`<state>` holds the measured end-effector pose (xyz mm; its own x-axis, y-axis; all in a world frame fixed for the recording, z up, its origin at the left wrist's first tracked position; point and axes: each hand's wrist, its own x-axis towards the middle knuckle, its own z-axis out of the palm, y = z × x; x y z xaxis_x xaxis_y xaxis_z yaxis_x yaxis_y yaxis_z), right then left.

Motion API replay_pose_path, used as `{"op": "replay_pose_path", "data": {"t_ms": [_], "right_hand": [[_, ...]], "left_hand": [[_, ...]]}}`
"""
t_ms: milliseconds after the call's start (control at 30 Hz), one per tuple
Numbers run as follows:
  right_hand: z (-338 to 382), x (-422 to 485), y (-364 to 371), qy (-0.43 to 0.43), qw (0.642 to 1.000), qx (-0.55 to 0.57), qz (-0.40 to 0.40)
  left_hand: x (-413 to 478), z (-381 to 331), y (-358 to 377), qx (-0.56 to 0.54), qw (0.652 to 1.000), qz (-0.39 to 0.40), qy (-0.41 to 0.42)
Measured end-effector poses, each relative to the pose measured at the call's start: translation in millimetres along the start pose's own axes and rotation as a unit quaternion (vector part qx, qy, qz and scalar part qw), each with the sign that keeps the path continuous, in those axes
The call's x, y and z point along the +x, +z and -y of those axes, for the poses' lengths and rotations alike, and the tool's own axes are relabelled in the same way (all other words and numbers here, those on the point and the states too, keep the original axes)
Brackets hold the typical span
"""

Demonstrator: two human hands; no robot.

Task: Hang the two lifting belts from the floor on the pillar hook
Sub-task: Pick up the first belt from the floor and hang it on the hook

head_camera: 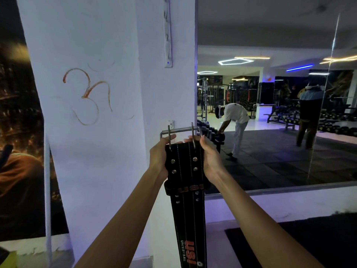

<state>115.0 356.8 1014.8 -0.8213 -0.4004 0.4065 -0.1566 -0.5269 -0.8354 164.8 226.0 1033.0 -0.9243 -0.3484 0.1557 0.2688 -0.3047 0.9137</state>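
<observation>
A black leather lifting belt (186,206) with red lettering hangs straight down in front of the white pillar (92,132). My left hand (159,158) grips its top left edge and my right hand (209,158) grips its top right edge. The belt's metal buckle (180,131), a frame with two prongs, sticks up above my fingers at the height of a small white hook (171,123) on the pillar. Whether the buckle rests on the hook is unclear. A second strap layer shows behind the belt at the fold.
A large wall mirror (280,113) to the right reflects a gym with racks, benches and two persons. A white strip with hooks (167,31) is fixed higher on the pillar. A dark poster (19,142) covers the left wall. Black floor mat (309,242) at lower right.
</observation>
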Motion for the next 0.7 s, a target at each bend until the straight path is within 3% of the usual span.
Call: {"op": "replay_pose_path", "data": {"t_ms": [200, 400, 467, 533, 600, 700], "right_hand": [[0, 8, 5, -0.006, 0.996, -0.002, -0.094], [-6, 13, 5, 0.005, 0.991, 0.014, -0.129], [-6, 14, 5, 0.003, 0.991, 0.015, -0.135], [-10, 17, 3, 0.000, 0.991, -0.008, -0.132], [-12, 17, 7, 0.006, 0.988, -0.066, -0.142], [-6, 18, 19, 0.058, 0.969, -0.169, -0.172]], "left_hand": [[9, -13, -10, 0.020, 0.988, 0.074, -0.131], [11, -20, -17, 0.068, 0.981, 0.139, -0.120], [9, -9, -14, 0.120, 0.984, 0.112, -0.066], [9, 8, -10, 0.163, 0.984, 0.042, 0.059], [9, 21, -4, 0.183, 0.964, -0.053, 0.186], [14, 25, 3, 0.198, 0.934, -0.150, 0.257]]}}
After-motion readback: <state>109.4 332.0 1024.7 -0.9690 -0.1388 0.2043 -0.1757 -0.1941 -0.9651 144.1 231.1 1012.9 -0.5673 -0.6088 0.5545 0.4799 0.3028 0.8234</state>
